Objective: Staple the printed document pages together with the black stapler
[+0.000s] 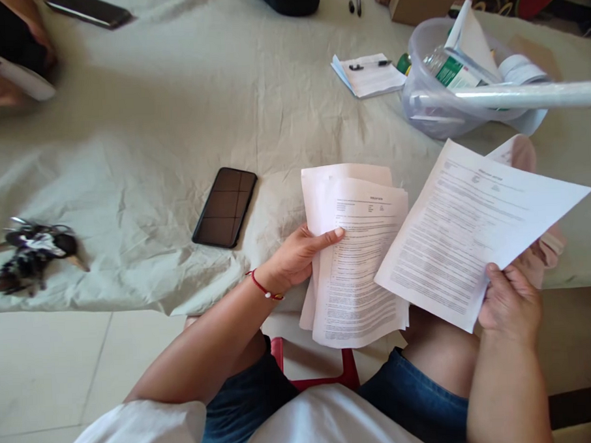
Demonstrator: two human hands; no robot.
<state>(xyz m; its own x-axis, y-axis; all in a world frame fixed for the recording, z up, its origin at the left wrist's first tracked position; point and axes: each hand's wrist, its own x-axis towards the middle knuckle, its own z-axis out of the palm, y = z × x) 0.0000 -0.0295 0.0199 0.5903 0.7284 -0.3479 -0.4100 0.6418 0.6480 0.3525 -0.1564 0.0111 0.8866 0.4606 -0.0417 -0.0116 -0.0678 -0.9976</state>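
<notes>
My left hand (pixel 299 254) grips a small stack of printed sheets (pixel 364 277) by its left side, thumb on top and fingers underneath. Closed at the lower right corner of a single printed page (pixel 482 233), my right hand (pixel 512 303) holds it tilted to the right of the stack. The page's left corner overlaps the stack's right edge. Behind that page, partly hidden, is something pale and pinkish (pixel 522 153) that I cannot make out. A dark smartphone (pixel 225 207) lies on the cloth left of my left hand.
Keys with a dark furry charm (pixel 37 252) lie at the cloth's left. A clear plastic tub (pixel 416 79) holds a bottle, papers and rolls; a long plastic-wrapped roll (pixel 530 96) sticks out rightward. Beside it are a notepad (pixel 372 78) and pens. Another person's hand (pixel 0 87) shows upper left.
</notes>
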